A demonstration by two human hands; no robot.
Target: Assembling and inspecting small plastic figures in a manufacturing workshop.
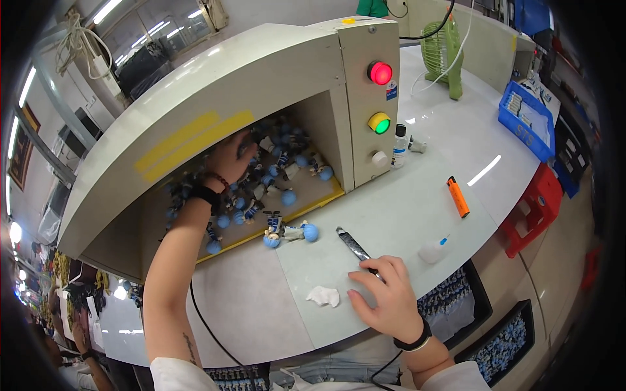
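Past the near edge of the counter (241, 306), at the right, two black bins (485, 306) below it hold many small blue-headed figures. Over the counter, near that edge, the right hand (391, 306) rests palm down with a black band (420, 337) at its wrist, thumb and fingers spread apart and loosely bent; its fingertips are at the near end of a slim dark-and-silver tool (353, 243), and I cannot tell whether they press on it. A crumpled white wad (323, 296) lies just left of the thumb. Toward the counter's right edge stands or lies a small translucent bottle with a blue tip (430, 251), and farther in lies an orange lighter-shaped item (458, 197). Two blue-headed figurines (291, 232) lie close together on the counter, just outside the yellow-edged opening of a large cream machine (287, 72). The left hand (229, 161) reaches inside that opening, above a heap of similar figurines (274, 171); shade and the angle partly hide its fingers, so whether they pinch one cannot be told. On the machine's front panel are a red lamp (380, 73), a green lamp (379, 123) and a white knob (379, 158). Beside it stands a black-capped bottle (399, 151). Toward the counter's far right edge sits a blue tray (542, 147), and toward the far edge, a green fan (445, 58).
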